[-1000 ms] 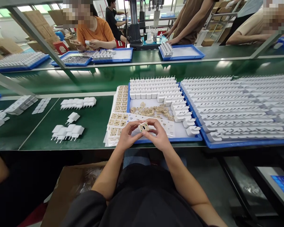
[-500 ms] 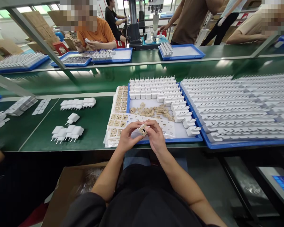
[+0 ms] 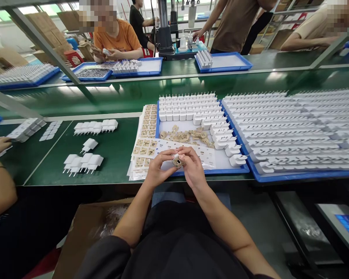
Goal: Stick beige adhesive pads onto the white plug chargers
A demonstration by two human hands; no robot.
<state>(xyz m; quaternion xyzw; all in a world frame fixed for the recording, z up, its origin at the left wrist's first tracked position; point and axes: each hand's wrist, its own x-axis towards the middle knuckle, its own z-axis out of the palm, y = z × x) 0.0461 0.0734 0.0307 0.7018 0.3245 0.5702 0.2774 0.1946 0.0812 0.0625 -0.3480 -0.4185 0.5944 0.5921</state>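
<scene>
Between my two hands is a white plug-in charger [image 3: 177,160], its face with a dark port slot turned up toward me and a tan layer on that face. My left hand [image 3: 160,167] grips it from the left, and the fingers of my right hand [image 3: 192,166] press on its right side. Beneath them lies a sheet of tan stickers [image 3: 145,147], reaching over the blue tray [image 3: 243,169]. Inside that tray are peeled tan pieces [image 3: 182,136] and rows of white chargers [image 3: 189,108] with pins up.
Loose chargers [image 3: 84,162] lie on the green bench to the left. A second tray [image 3: 258,179] full of chargers stands at right. A co-worker's arm [image 3: 0,170] reaches in at far left. Across the belt [image 3: 119,93], other people work beside blue trays.
My hands stay almost in place, with the charger tilted slightly between them. At far left, a co-worker's hand and forearm have come in over the bench.
</scene>
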